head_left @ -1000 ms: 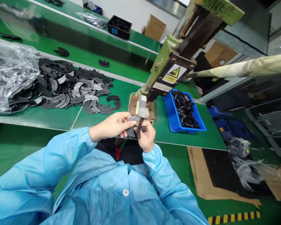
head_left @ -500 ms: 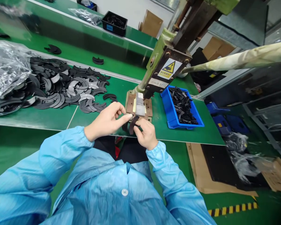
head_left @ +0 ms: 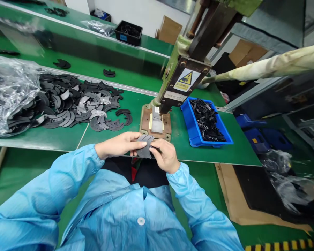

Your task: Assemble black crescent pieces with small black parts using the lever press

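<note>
Between my two hands, close to the table's front edge, is a curved dark grey part [head_left: 144, 146]. My left hand [head_left: 121, 143] pinches its left side, thumb on top. Fingers of my right hand [head_left: 165, 153] are closed on its right side, at what looks like a small black piece, partly hidden. Just beyond the hands stands a green press [head_left: 170, 75] with a metal block [head_left: 157, 122] on its brown base. Many curved black and grey parts [head_left: 94, 101] lie heaped to the left.
A blue bin [head_left: 211, 143] of small black pieces stands right of the press. Clear plastic [head_left: 13, 90] covers the heap's left end. The press's wrapped lever [head_left: 267, 64] reaches to the right. Behind are a black bin [head_left: 128, 37] and a cardboard box [head_left: 169, 29].
My left hand has closed on the curved part, which now lies flatter with its broad grey face showing. My right hand still holds its right side. The view has shifted slightly.
</note>
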Tool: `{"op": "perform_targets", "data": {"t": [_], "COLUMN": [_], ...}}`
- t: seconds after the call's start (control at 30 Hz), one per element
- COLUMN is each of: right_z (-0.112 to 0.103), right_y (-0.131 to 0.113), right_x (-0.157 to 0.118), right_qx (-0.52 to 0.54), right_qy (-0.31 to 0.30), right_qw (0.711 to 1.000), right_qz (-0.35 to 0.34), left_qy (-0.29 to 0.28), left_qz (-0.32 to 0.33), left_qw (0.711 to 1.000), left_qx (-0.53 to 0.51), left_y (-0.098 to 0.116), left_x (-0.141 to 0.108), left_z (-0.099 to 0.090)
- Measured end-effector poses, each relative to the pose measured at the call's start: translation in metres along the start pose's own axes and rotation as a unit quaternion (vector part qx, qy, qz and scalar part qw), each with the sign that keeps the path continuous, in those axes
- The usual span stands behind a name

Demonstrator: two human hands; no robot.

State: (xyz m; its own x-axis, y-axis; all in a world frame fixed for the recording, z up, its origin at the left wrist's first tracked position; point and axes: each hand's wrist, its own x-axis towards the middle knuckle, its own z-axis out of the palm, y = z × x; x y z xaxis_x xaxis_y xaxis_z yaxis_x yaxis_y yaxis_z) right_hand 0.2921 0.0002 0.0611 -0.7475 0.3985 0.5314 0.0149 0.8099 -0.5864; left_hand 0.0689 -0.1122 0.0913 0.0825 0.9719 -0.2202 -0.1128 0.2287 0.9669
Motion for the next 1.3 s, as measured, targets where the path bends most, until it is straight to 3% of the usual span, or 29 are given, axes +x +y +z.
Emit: {"op": "perform_targets", "data": {"t": [0.07,0.13,0.23,0.3,0.4,0.5,0.63,0.73,0.87,1.0,1.07,1.17,1.3], "right_z": [-0.005,-0.01,-0.013,-0.013,-0.011,-0.011,-0.013,-0.013,-0.012,-0.014,-0.021,-0.045,-0.104], "right_y": [0.009,0.021,0.04,0.05,0.059,0.061,0.06,0.06,0.062,0.052,0.044,0.036,0.043], "right_x": [-0.002,-0.008,-0.019,-0.027,-0.034,-0.036,-0.037,-0.039,-0.037,-0.033,-0.033,-0.036,-0.042], "right_qx": [0.004,0.004,0.008,0.014,0.02,0.018,0.014,0.019,0.03,0.02,-0.003,-0.057,-0.154], "right_qy": [0.032,0.085,0.159,0.184,0.2,0.207,0.211,0.209,0.212,0.214,0.208,0.201,0.196], "right_qw": [0.999,0.994,0.98,0.973,0.968,0.966,0.964,0.965,0.966,0.968,0.97,0.967,0.947], "right_qz": [0.027,0.066,0.118,0.137,0.15,0.155,0.159,0.158,0.147,0.131,0.128,0.144,0.203], "left_qy": [0.034,0.13,0.254,0.298,0.34,0.359,0.376,0.373,0.358,0.307,0.311,0.285,0.232], "left_qz": [-0.008,-0.002,-0.021,-0.045,-0.048,-0.015,-0.012,-0.014,0.025,0.089,0.112,0.107,0.095], "left_qw": [0.999,0.991,0.965,0.951,0.937,0.932,0.926,0.928,0.93,0.925,0.906,0.89,0.898], "left_qx": [-0.005,-0.02,-0.057,-0.071,-0.065,-0.05,-0.025,-0.004,0.073,0.205,0.263,0.34,0.36], "left_y": [0.0,0.0,0.006,0.017,0.043,0.064,0.063,0.049,0.032,0.007,-0.012,-0.041,-0.063], "left_x": [0.008,0.026,0.069,0.105,0.159,0.202,0.223,0.209,0.156,0.083,0.048,0.013,0.002], "left_z": [-0.01,-0.028,-0.066,-0.09,-0.118,-0.131,-0.135,-0.133,-0.118,-0.076,-0.054,-0.034,-0.02]}}
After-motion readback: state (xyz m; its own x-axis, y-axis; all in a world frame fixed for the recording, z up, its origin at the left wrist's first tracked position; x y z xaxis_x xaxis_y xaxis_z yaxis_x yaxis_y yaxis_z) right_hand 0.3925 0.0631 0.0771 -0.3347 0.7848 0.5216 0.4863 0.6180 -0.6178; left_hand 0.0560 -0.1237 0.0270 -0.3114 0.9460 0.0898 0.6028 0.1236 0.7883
